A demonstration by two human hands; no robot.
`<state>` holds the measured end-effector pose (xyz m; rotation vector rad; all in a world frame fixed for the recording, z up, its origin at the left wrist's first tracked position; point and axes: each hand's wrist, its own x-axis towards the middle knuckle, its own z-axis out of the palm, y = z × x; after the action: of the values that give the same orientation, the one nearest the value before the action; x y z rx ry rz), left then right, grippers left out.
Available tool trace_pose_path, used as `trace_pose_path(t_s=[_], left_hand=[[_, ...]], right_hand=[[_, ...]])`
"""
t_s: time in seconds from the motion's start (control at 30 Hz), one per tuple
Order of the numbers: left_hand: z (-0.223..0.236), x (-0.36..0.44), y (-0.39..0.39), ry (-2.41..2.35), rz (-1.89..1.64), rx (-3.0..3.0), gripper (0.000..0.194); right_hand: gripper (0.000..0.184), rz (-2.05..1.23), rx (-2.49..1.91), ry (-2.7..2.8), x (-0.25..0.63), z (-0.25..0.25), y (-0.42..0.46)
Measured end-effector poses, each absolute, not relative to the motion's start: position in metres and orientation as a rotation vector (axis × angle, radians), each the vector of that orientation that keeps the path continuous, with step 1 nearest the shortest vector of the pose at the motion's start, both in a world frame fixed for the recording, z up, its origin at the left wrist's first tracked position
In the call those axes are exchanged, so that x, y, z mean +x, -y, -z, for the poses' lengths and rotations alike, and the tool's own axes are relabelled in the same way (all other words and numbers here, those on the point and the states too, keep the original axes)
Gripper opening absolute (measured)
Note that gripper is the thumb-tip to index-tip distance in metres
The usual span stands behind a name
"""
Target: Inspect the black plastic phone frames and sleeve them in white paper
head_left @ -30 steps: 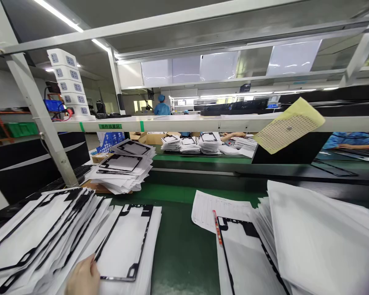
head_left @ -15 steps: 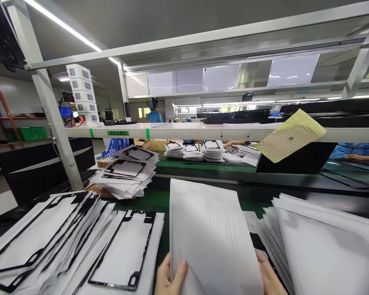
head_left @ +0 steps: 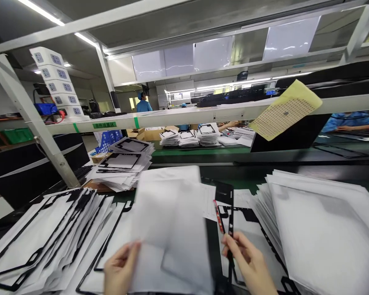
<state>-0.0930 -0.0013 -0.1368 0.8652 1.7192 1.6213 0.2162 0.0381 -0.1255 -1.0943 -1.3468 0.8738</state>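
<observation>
My left hand (head_left: pixel 122 266) is closed on the left edge of a white foam sleeve (head_left: pixel 172 229), which is blurred by motion. A faint outline shows in the sleeve's lower part. My right hand (head_left: pixel 246 258) pinches a thin black frame (head_left: pixel 224 191) by its long side, just right of the sleeve. A red strip (head_left: pixel 218 217) shows beside that side. Whether the frame's other side lies inside or behind the sleeve, I cannot tell. Beneath my right hand, another black frame (head_left: pixel 249 214) rests on white sheet material.
Layered black frames and white sleeves (head_left: pixel 27 233) lie at left. A pile of white sleeves (head_left: pixel 322 229) stands at right. More stacked frames (head_left: pixel 123 159) sit behind. A shelf rail (head_left: pixel 172 119) crosses ahead with a hanging yellow sheet (head_left: pixel 285 110). Co-workers are beyond.
The white sleeve has moved left with my left hand. My right hand has left the sleeve's right edge and now holds a black frame. The camera view has tilted.
</observation>
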Motion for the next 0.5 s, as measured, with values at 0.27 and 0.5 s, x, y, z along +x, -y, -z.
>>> trace_pose_path(t_s=[0.27,0.5], left_hand=[[0.168,-0.256,0.008,-2.563,-0.811,1.109,0.063],[0.122,-0.143,0.008,-2.383,-1.423,1.498,0.07]], right_hand=[[0.042,-0.944,-1.066,1.112,0.238,0.12,-0.015],[0.044,-0.834,-1.118,1.122,0.207,0.112,0.001]])
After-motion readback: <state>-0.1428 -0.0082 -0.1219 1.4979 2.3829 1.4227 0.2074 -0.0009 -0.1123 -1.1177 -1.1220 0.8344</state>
